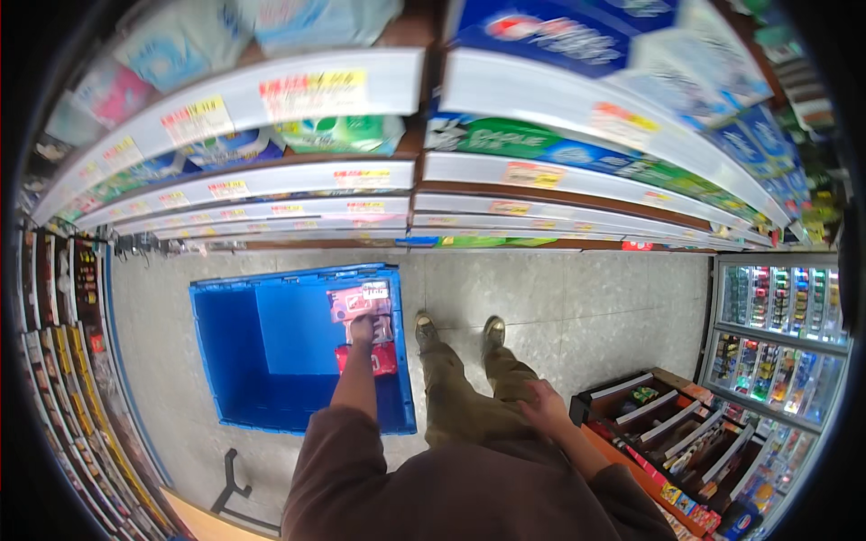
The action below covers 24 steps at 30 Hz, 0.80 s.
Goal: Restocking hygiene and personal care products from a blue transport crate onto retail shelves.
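My left hand [363, 329] reaches down into a large blue plastic crate [316, 272]. It looks closed on the lower edge of a pink package [346, 304], though the fingertips are hard to make out. Beside the hand lies another pale pink and grey package [382, 327], partly covered. A red package [370, 360] sits just nearer to me, along the crate's right side. My right hand [541, 406] rests by my right thigh on the brown trousers, fingers loosely stretched and holding nothing.
Shelves with price labels [311, 90] and packed goods rise ahead. A low dark rack [667, 424] stands at the right, before glass-door coolers [767, 361]. More shelving [81, 388] lines the left. A black metal bar [233, 478] sits on the floor behind the crate.
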### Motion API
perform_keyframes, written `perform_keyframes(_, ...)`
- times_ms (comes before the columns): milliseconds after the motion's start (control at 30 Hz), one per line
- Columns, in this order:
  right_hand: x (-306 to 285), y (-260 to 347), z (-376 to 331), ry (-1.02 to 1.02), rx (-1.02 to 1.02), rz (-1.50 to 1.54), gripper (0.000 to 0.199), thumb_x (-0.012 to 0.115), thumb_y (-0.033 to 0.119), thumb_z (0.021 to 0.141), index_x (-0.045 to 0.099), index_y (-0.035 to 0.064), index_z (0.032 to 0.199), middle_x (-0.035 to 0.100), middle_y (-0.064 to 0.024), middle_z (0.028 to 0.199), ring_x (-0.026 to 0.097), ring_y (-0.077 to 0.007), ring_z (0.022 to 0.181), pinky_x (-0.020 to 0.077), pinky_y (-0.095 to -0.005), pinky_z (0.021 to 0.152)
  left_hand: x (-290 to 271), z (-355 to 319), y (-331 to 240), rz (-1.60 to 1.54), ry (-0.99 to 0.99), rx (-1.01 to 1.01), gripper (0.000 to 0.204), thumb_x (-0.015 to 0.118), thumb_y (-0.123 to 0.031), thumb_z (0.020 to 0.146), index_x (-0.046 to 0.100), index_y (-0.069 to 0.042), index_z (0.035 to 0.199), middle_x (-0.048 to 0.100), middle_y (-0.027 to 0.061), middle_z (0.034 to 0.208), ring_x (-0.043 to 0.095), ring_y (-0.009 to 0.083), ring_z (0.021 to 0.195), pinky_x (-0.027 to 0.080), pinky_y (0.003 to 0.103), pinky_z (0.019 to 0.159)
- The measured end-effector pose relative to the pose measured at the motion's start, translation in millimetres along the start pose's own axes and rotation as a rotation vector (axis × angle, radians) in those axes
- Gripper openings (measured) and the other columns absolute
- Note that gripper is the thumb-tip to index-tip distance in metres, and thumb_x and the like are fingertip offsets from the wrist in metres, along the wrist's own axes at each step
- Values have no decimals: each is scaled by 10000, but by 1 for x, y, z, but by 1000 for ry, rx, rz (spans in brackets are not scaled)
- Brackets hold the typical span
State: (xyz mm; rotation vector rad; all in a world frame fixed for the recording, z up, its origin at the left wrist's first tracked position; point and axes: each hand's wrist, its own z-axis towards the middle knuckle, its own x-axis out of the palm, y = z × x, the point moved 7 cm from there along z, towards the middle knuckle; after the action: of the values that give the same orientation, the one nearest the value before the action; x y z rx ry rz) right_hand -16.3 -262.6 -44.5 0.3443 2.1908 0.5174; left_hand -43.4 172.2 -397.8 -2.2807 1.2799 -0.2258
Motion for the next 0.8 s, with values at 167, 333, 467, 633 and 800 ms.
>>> perform_keyframes(167, -17, 11, 8, -110, -181, 70, 468, 737, 262, 817, 586, 63, 1213, 631, -148, 1077, 658, -312, 845, 542, -405, 754, -30, -90, -26, 165, -119, 324, 147, 591, -99, 876, 632, 33, 927, 703, 149, 789, 662, 179, 646, 523, 309, 580)
perform_keyframes(333, -34, 3, 20, -139, -281, 110, 412, 741, 249, 811, 626, 57, 1157, 648, -116, 1024, 667, -248, 782, 541, -368, 698, 1, -205, -67, 374, -129, 481, 163, 630, -149, 837, 679, 6, 847, 702, 134, 765, 668, 200, 727, 524, 335, 686)
perform_keyframes(467, -42, -1, 30, -101, -395, 102, 400, 745, 241, 808, 631, 57, 1144, 659, -107, 996, 664, -233, 758, 537, -364, 677, 42, -281, -49, 806, -27, 648, 187, 623, -213, 862, 670, -32, 853, 688, 127, 748, 674, 256, 692, 525, 383, 647)
perform_keyframes(633, -24, -34, 49, -88, -404, 171, 389, 759, 238, 792, 642, 50, 1111, 668, -112, 955, 663, -236, 727, 537, -358, 657, 110, -378, -22, 998, 110, 624, 248, 626, -317, 864, 678, -80, 918, 703, 166, 829, 688, 347, 809, 535, 450, 722)
perform_keyframes(800, 5, -30, 45, 25, -402, 143, 370, 708, 272, 811, 645, 47, 1098, 680, -134, 1049, 672, -322, 904, 537, -407, 766, 134, -432, 1, 1026, 245, 564, 259, 616, -331, 874, 661, -96, 970, 716, 147, 860, 691, 336, 846, 539, 452, 758)
